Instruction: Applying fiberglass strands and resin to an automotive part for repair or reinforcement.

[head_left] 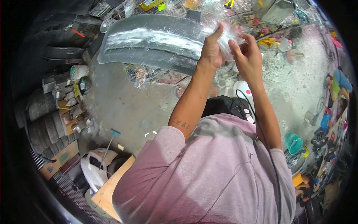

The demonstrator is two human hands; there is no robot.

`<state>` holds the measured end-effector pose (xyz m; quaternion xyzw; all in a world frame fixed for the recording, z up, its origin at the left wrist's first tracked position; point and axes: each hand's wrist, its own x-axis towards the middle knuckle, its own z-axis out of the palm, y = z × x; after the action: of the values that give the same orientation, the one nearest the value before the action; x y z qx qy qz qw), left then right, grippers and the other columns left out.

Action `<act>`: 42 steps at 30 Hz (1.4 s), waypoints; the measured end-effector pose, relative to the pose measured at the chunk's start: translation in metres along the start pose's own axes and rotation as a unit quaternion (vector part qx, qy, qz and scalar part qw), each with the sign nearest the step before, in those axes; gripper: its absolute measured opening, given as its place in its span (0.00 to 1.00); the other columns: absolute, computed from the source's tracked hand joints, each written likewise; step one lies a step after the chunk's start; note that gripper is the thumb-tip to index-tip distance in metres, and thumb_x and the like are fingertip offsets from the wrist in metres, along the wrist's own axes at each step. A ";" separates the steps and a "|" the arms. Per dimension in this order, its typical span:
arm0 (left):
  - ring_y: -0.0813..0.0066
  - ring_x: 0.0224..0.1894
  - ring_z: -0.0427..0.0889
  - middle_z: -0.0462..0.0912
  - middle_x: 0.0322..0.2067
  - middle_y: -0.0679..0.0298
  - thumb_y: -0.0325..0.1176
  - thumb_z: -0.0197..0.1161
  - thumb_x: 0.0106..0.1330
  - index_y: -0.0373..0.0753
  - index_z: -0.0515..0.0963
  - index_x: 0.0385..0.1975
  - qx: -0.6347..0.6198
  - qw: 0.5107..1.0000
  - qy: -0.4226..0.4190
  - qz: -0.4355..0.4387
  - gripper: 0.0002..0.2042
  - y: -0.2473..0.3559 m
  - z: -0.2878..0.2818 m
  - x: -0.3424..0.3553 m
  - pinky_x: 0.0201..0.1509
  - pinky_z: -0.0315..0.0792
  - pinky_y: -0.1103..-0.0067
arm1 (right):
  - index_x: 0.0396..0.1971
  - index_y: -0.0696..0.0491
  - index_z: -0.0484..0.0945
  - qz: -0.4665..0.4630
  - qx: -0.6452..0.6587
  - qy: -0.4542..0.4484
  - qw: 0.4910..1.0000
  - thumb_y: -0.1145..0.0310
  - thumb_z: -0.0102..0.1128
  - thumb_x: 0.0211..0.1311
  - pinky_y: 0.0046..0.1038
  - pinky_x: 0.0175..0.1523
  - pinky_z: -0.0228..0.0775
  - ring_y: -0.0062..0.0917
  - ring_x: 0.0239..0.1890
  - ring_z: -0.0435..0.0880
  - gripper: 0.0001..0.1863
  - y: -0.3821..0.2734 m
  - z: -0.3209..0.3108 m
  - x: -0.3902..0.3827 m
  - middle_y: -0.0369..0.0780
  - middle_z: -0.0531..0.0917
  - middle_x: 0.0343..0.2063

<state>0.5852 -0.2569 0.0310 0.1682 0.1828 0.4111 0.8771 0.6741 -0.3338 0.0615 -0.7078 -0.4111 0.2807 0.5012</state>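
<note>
A bare concrete floor [123, 104], grey and stained, fills the middle of the frame, and clutter crowds every edge of it: stacked dark tyres [44, 127] at the left, a white moulded shell [95, 168] and a wooden board [110, 190] at the lower left, a teal bucket [293, 142] at the lower right, and small bottles, tools and scraps along the top and right rim. A blue-headed brush [112, 140] lies on the floor near the white shell. In the upper middle of the frame a long curved grey panel [149, 43] is held up in the air, arching from upper left toward centre; a pale streak of white fibreglass strands runs along its length and frays out loosely at its edges. The left hand [212, 48] grips the panel's right end, fingers closed around the rim. The right hand [248, 56], just beside it, has its fingers pinched together on a tuft of white fibres [227, 35] at that same end.
</note>
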 end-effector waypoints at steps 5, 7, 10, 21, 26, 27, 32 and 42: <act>0.60 0.47 0.80 0.81 0.44 0.51 0.40 0.48 0.72 0.35 0.73 0.44 -0.015 0.999 0.021 -0.018 0.15 -0.008 0.000 -0.008 0.54 0.73 0.68 | 0.40 0.58 0.75 -0.059 0.017 0.020 0.998 0.59 0.64 0.62 0.19 0.26 0.61 0.14 0.21 0.70 0.17 0.004 -0.009 -0.015 0.34 0.76 0.22; 0.59 0.48 0.80 0.80 0.46 0.50 0.42 0.46 0.73 0.34 0.72 0.47 -0.030 0.999 -0.005 -0.011 0.17 -0.007 -0.002 -0.016 0.55 0.72 0.67 | 0.35 0.57 0.76 0.067 0.034 -0.112 0.991 0.60 0.60 0.66 0.19 0.24 0.58 0.11 0.20 0.65 0.14 0.002 -0.010 -0.015 0.31 0.72 0.19; 0.59 0.50 0.79 0.80 0.47 0.49 0.43 0.45 0.73 0.34 0.72 0.47 -0.028 0.999 -0.019 -0.017 0.18 0.006 -0.010 -0.025 0.55 0.72 0.66 | 0.31 0.56 0.77 0.093 0.090 -0.130 0.983 0.60 0.58 0.67 0.20 0.24 0.57 0.10 0.20 0.65 0.13 0.009 0.003 -0.016 0.28 0.70 0.17; 0.60 0.46 0.78 0.74 0.29 0.57 0.28 0.43 0.65 0.39 0.68 0.27 -0.154 0.972 0.175 -0.001 0.06 0.025 -0.051 0.025 0.48 0.75 0.55 | 0.24 0.57 0.69 -0.202 -0.190 -0.048 0.960 0.70 0.54 0.65 0.31 0.28 0.63 0.36 0.19 0.71 0.11 -0.032 -0.001 -0.040 0.45 0.71 0.17; 0.54 0.44 0.82 0.80 0.45 0.46 0.43 0.43 0.74 0.35 0.71 0.41 0.003 1.000 0.022 0.011 0.16 0.038 -0.056 0.027 0.42 0.78 0.61 | 0.24 0.55 0.74 -0.023 0.092 -0.009 0.995 0.63 0.54 0.70 0.17 0.27 0.57 0.11 0.21 0.67 0.15 -0.052 -0.021 -0.039 0.28 0.71 0.18; 0.54 0.45 0.82 0.79 0.46 0.46 0.44 0.43 0.74 0.34 0.71 0.42 -0.048 0.999 -0.021 0.002 0.17 0.029 -0.029 0.011 0.43 0.78 0.62 | 0.27 0.56 0.77 0.003 0.093 -0.020 0.995 0.61 0.56 0.69 0.17 0.28 0.58 0.11 0.22 0.68 0.14 -0.045 -0.029 -0.027 0.29 0.71 0.18; 0.53 0.40 0.84 0.77 0.34 0.52 0.36 0.44 0.73 0.35 0.70 0.34 -0.018 0.999 0.018 -0.041 0.11 -0.009 -0.005 0.020 0.40 0.79 0.64 | 0.29 0.60 0.80 0.067 -0.005 -0.016 0.998 0.60 0.61 0.63 0.21 0.24 0.58 0.14 0.17 0.66 0.16 0.011 0.001 0.001 0.32 0.73 0.14; 0.57 0.42 0.80 0.75 0.33 0.57 0.42 0.46 0.73 0.37 0.70 0.35 -0.051 0.991 0.114 0.039 0.14 0.022 -0.073 0.046 0.48 0.76 0.60 | 0.24 0.56 0.77 -0.023 0.105 -0.021 0.994 0.59 0.57 0.68 0.19 0.24 0.57 0.13 0.18 0.68 0.17 -0.018 -0.014 -0.051 0.32 0.73 0.14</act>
<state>0.5645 -0.1967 -0.0316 0.0822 0.2533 0.4699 0.8416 0.6538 -0.3817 0.0828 -0.6358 -0.4061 0.3259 0.5698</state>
